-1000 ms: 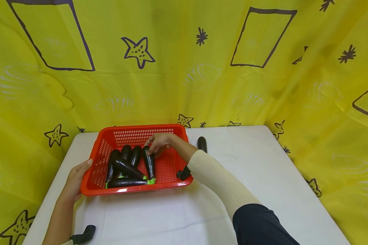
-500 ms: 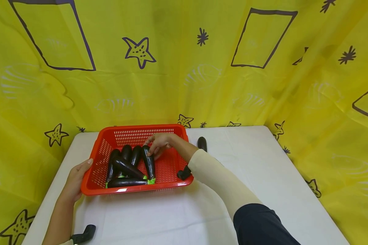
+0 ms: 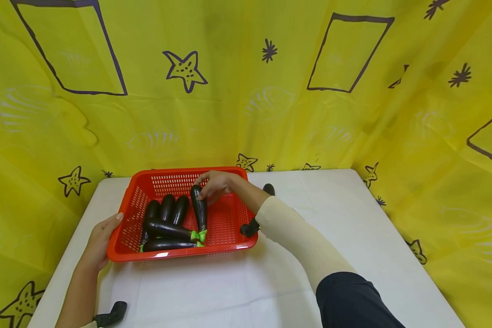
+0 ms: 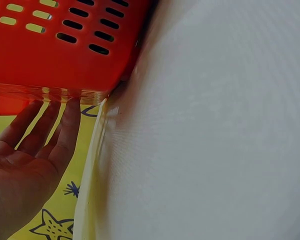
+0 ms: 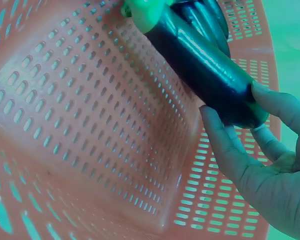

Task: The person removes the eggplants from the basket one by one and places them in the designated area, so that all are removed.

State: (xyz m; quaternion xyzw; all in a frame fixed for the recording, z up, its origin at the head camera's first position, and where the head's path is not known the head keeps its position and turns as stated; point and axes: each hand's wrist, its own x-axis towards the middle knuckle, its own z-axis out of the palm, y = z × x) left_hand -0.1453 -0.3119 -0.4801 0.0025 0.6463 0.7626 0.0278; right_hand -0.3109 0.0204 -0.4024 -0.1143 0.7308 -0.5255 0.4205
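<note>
Nearest, at the white-covered table's [image 3: 188, 291] near edge, were a navy sleeve [image 3: 350, 296] with a cream undersleeve [image 3: 303, 239] on the right arm and a black angled device [image 3: 114, 314] at the left wrist. The left hand [image 3: 99, 237] held the left end of a red rectangular perforated plastic basket [image 3: 225, 228], thumb on the rim, fingers extended against the outer wall; the basket stood toward the table's far left corner. Inside, five glossy dark purple eggplants [image 3: 170, 229] lay bunched at its left. Right of them, the right hand [image 3: 216, 184] pinched a sixth eggplant [image 3: 200, 207] by its rounded end, green stem toward the near edge. Beyond the right sleeve, a loose dark eggplant [image 3: 269, 189], partly hidden, lay near the far edge, before a yellow patterned curtain [image 3: 229, 123].
</note>
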